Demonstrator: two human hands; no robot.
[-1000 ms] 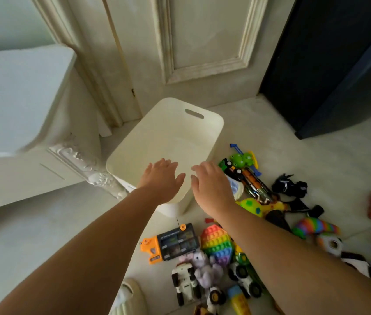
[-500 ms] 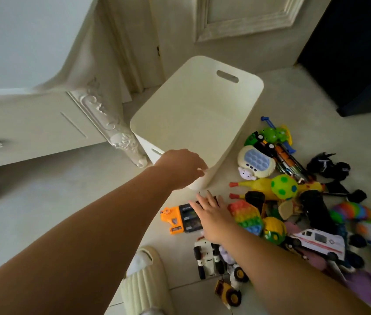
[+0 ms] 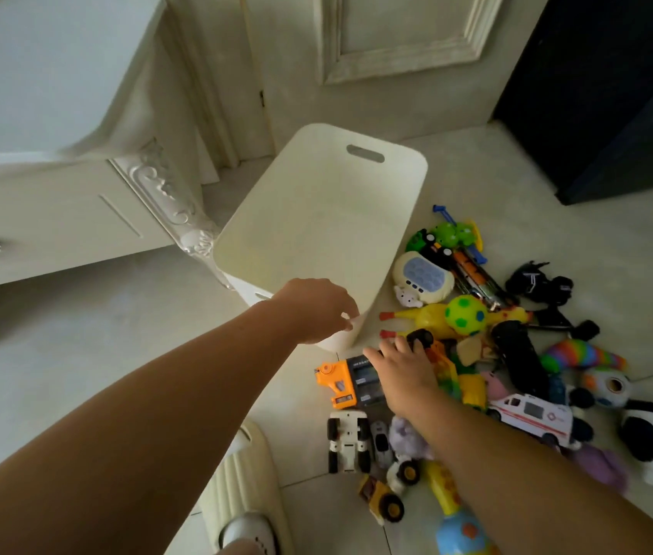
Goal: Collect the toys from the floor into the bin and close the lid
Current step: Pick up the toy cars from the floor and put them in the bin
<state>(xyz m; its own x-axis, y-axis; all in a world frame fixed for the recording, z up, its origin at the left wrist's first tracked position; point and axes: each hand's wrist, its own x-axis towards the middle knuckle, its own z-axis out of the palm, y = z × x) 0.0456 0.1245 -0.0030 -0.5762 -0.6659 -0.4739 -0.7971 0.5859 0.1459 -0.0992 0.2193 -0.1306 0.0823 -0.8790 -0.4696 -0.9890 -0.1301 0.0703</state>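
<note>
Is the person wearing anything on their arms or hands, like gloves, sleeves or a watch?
No. The left arm and right arm are bare, no sleeve in view. The left hand and right hand wear no gloves; no watch, bracelet or ring shows.

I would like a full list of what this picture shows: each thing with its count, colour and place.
bin: one, cream, on the floor at centre
orange and black toy: one, by the bin's near corner, partly under the right hand
white truck: one, black wheels, below the orange toy
ambulance: one, white and red, right of the right forearm
rubber chicken: one, yellow, right of the bin
spotted ball: one, green and blue, against the chicken
push-button game: one, cream and blue, beside the bin's right wall
rainbow toy: one, right of the pile
other toys: many, mixed colours, too jumbled to count
slipper: one, cream, bottom centre
cabinet: one, white, left
left hand: grips the bin's near rim
right hand: fingers spread on the pile
</note>
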